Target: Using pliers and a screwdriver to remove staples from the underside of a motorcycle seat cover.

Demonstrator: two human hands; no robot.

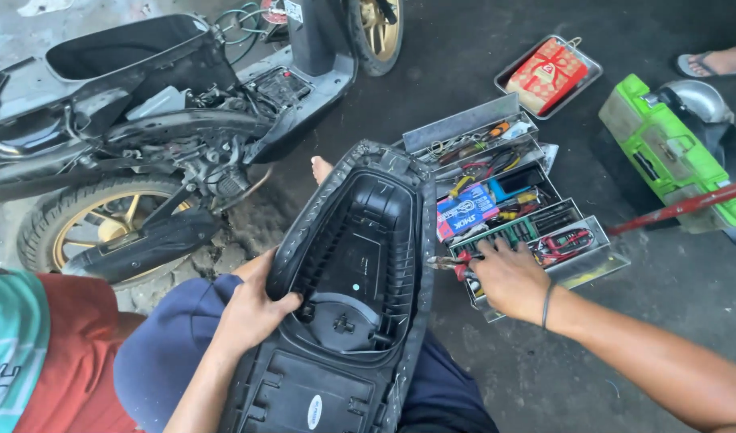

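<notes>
A stripped scooter (143,136) stands on the floor. An upturned black seat (352,297) rests on the person's lap; it could slide off, held on one side only. The left hand (251,309) has its fingers curled tight on the seat's edge. The right hand (508,277) reaches into the open toolbox (512,200), fingers apparently closed on red-handled pliers (452,263).

— Any way through on the near side?

— Hardly. The upturned black seat (348,305) lies across the lap and fills the middle; the left hand (251,309) grips its edge.

— And right of it?

— The right hand (508,277) sits on the open metal toolbox (504,200), trays crowded with tools (pliers (452,263) just beside the fingers). Bare floor lies below the right forearm. Beyond, the green case (669,152) and red bar (681,207) block the far right; the motorbike (143,136) closes the left.
</notes>
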